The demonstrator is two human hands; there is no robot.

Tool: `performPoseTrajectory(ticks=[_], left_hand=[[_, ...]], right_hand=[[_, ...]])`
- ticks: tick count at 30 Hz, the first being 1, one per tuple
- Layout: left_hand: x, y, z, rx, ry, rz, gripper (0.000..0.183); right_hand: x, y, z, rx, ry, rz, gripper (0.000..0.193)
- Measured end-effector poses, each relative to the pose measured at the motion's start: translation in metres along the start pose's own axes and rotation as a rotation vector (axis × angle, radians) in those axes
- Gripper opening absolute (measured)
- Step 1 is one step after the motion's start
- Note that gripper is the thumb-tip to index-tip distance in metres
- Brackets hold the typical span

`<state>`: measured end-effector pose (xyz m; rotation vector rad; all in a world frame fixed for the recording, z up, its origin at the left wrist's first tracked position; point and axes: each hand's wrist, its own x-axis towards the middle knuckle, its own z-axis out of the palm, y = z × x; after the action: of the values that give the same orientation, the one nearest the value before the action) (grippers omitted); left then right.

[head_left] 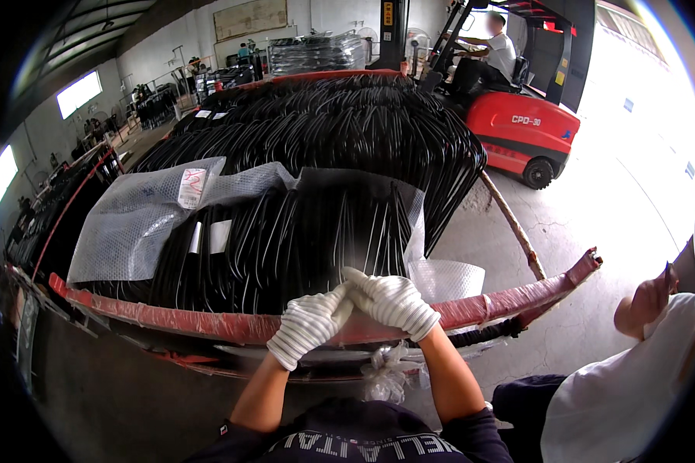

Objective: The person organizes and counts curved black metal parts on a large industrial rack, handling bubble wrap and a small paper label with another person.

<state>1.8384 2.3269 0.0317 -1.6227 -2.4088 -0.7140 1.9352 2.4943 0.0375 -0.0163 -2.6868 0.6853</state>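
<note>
My left hand (310,321) and my right hand (394,302), both in white knitted gloves, meet at the fingertips above the near red bar. Their fingers look closed against each other; anything between them is hidden. Just beyond lies a wide load of thin black bent rods or tubes (270,255), packed in rows. Clear bubble wrap (123,239) covers its near left part, with a white label (192,187) on it. Another piece of bubble wrap (449,279) hangs beside my right hand. The near bar (208,322) is wrapped in red film and runs beneath my hands.
A person drives a red forklift (521,127) at the far right. Another person in a white shirt (618,386) stands close on my right. A rusty pole (513,224) slants along the load's right side. Crumpled clear plastic (388,374) hangs below the bar.
</note>
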Motion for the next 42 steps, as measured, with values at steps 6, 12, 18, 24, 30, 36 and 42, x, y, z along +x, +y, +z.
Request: performPoseTrajectory(ticks=[6, 12, 18, 24, 30, 36, 42], left_hand=[[0.001, 0.002, -0.002, 0.011, -0.023, -0.02, 0.039], [0.001, 0.002, -0.003, -0.007, -0.067, -0.051, 0.04], [-0.001, -0.002, 0.003, 0.043, -0.03, -0.025, 0.04], [0.001, 0.004, -0.003, 0.019, -0.006, -0.014, 0.037], [0.0, 0.0, 0.002, -0.019, 0.082, 0.037, 0.031], [-0.001, 0.001, 0.0, -0.004, 0.074, 0.036, 0.032], [-0.001, -0.001, 0.003, -0.009, 0.054, 0.018, 0.034]], right_hand=[[0.0, 0.0, 0.0, 0.009, 0.071, -0.056, 0.041], [-0.001, 0.002, 0.003, 0.021, 0.091, -0.069, 0.041], [0.0, 0.0, 0.0, 0.037, 0.041, -0.034, 0.04], [-0.001, -0.001, -0.001, 0.031, 0.023, -0.011, 0.039], [0.001, -0.004, -0.005, 0.05, -0.054, 0.053, 0.041], [0.002, -0.005, -0.005, 0.031, -0.044, 0.033, 0.04], [0.0, -0.003, -0.002, 0.04, -0.008, 0.01, 0.039]])
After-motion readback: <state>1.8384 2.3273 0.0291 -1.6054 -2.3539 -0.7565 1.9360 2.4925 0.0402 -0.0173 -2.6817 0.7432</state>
